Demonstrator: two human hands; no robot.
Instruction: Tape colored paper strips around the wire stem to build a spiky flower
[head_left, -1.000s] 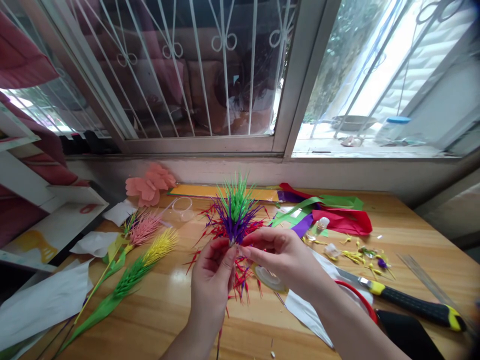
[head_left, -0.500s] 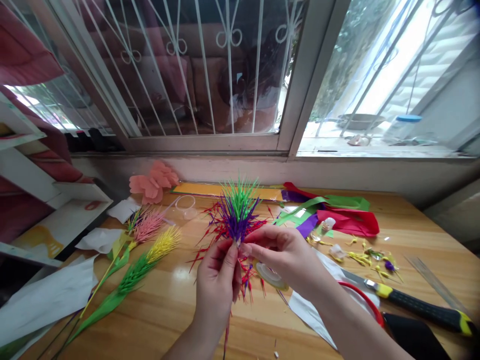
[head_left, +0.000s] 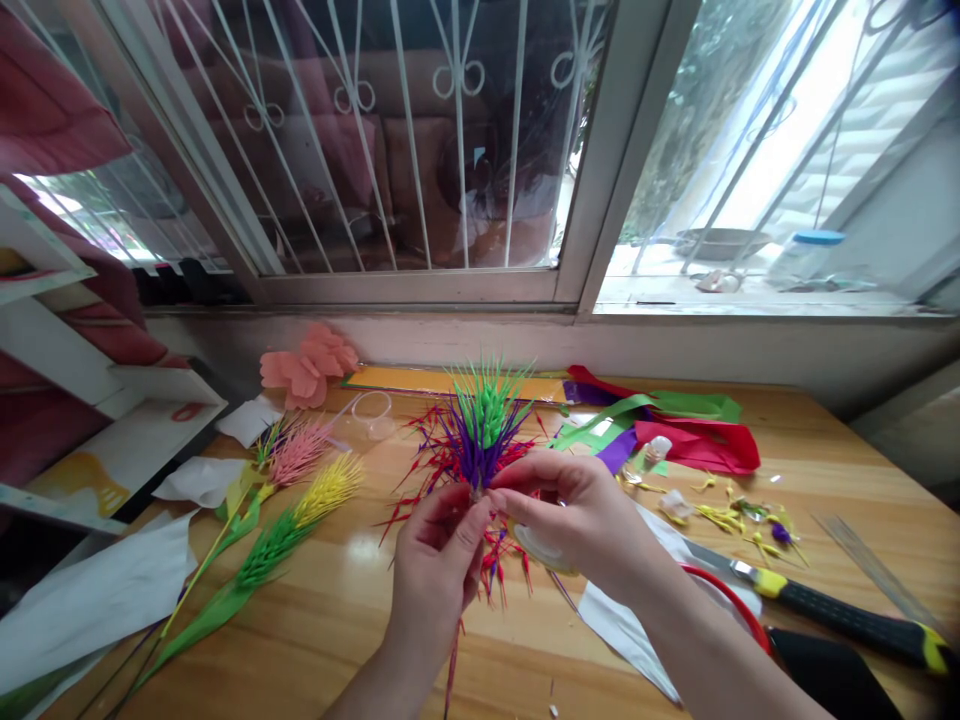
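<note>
Between my hands stands a handmade wheat ear (head_left: 487, 425), upright, with green spikes on top and purple ones below. My left hand (head_left: 439, 560) is closed round its stem just under the purple spikes. The thumb and fingers of my right hand (head_left: 566, 505) pinch at the same base, touching the left fingertips. What lies exactly between the fingertips is hidden. Red spiky pieces (head_left: 427, 455) lie on the table behind and below the ear. A roll of tape (head_left: 540, 545), partly covered, sits beneath my right hand.
Finished wheat stalks (head_left: 270, 550) and white paper (head_left: 97, 580) lie at left. On the right are a utility knife (head_left: 847, 610), red-handled scissors (head_left: 739, 600), a clear ruler (head_left: 874, 565), yellow pieces (head_left: 720, 517) and coloured paper strips (head_left: 697, 440). A pink flower (head_left: 307, 365) rests by the wall.
The wheat ear has tilted slightly to the right and turned, with its green spikes spread wider. My right hand has shifted a little and covers more of the tape roll.
</note>
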